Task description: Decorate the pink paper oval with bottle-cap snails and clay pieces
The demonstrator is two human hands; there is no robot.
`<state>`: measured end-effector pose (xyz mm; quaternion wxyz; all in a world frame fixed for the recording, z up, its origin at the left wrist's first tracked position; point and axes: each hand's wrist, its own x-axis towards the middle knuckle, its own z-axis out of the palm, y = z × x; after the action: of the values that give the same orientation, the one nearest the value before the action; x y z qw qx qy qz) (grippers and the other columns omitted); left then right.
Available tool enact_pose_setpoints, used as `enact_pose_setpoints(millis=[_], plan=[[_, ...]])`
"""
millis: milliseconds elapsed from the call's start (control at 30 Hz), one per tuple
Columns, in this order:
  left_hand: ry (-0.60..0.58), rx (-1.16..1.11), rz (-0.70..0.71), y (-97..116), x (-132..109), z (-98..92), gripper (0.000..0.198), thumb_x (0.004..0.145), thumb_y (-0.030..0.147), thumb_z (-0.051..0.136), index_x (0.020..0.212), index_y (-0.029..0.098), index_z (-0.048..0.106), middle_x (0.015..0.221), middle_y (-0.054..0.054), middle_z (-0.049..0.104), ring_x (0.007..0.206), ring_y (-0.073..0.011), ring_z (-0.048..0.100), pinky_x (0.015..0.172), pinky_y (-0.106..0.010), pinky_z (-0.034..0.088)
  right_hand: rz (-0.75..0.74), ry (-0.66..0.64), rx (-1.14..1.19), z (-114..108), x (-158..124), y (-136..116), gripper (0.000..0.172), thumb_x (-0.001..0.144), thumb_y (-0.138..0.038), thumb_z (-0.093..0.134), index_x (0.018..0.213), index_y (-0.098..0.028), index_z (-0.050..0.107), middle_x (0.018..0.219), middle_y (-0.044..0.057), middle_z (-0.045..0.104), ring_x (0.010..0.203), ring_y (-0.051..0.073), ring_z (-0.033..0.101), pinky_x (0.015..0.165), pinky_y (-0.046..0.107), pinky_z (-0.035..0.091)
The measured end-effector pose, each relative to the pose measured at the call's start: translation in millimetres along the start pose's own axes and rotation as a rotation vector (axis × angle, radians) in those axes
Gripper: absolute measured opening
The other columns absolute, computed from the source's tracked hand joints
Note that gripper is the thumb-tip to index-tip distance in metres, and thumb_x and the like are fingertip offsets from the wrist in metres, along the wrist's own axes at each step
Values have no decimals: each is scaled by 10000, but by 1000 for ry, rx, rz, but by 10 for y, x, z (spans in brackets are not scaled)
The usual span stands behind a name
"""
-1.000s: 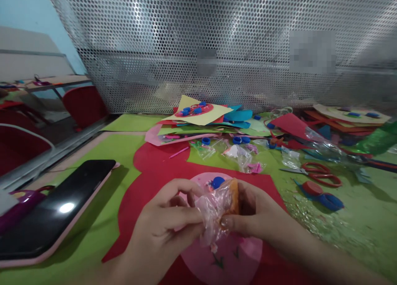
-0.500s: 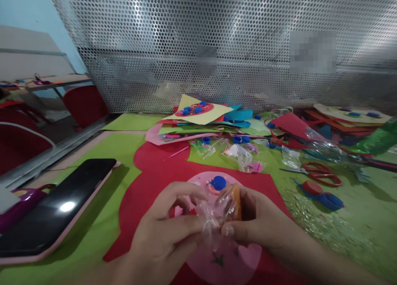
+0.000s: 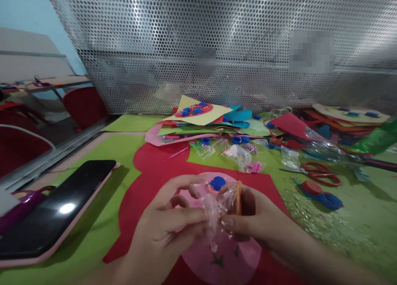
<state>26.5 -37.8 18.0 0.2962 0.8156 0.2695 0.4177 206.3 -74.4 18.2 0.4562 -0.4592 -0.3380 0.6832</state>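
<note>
My left hand (image 3: 169,223) and my right hand (image 3: 251,219) meet low in the middle, both pinching a small clear plastic bag (image 3: 217,208). An orange piece (image 3: 238,197) shows at the bag's right end against my right fingers. Under the hands lies a pink paper disc (image 3: 229,256) on a red sheet (image 3: 149,186). A blue cap (image 3: 218,182) sits on the disc just beyond my fingers.
A black phone in a pink case (image 3: 56,208) lies at the left. Red scissors (image 3: 316,172) and a red-and-blue tool (image 3: 322,194) lie at the right. Stacked coloured paper (image 3: 198,115), small bags and blue caps crowd the back, before a perforated metal screen (image 3: 217,41).
My hands shifted slightly while working the bag. The blue cap, partly hidden a second ago, now shows in full above my fingers.
</note>
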Motion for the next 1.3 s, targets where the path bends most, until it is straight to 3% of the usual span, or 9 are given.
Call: enact_pose_setpoints(millis=[133,267,433,700,833,967,1200,1300], plan=[[-20,15,46,-42,-34,-2,214,758,87,567,784,252,701,1095,-52,546,755,-129,574,622,-212,528,-41,-77,12,12,5,-2,361,451,-194,811,727,-182,578,587,-57,529,466,49,433,395,161,318],[-29,65,94,-46,-32,-3,212,768,103,576,797,272,700,1092,-35,554,727,-114,571,618,-204,515,-40,-75,-11,-18,5,47,387,507,-171,784,802,-197,536,640,-54,564,527,67,512,501,191,421],[-42,179,150,-16,1,-24,170,736,96,594,718,243,678,1045,-30,579,751,-119,576,655,-197,505,-64,-40,-50,-6,-13,49,382,499,-90,765,794,-183,540,643,-63,563,568,58,516,554,182,431],[-57,216,214,-19,-21,-43,164,727,86,603,743,244,642,1042,-19,554,759,-108,580,680,-174,498,-17,-73,83,-4,-24,47,408,486,-141,811,799,-175,551,641,-56,594,540,52,541,509,160,440],[11,217,305,-50,-34,-23,142,762,81,577,753,213,627,1047,-28,517,860,-125,550,701,-177,491,-31,-94,118,-19,-13,89,391,489,-141,818,779,-172,559,631,-62,603,543,53,561,506,152,450],[-53,277,405,-122,-52,-45,140,791,104,559,845,201,643,1132,-50,470,980,-169,500,764,-241,483,-25,-75,159,3,-19,84,375,501,-168,824,768,-170,560,601,-73,603,505,29,543,480,124,429],[-24,343,422,-62,-79,-99,155,741,91,590,838,201,640,1087,-39,481,941,-166,512,789,-256,483,-10,-39,133,65,-75,23,390,503,-183,830,770,-171,546,605,-67,598,522,35,545,502,136,433],[11,350,320,23,-59,-103,186,729,95,601,824,243,658,1043,-5,505,916,-135,533,779,-200,493,-2,-19,122,78,-112,-21,365,504,-192,829,747,-170,557,587,-71,575,510,32,527,495,137,421]])
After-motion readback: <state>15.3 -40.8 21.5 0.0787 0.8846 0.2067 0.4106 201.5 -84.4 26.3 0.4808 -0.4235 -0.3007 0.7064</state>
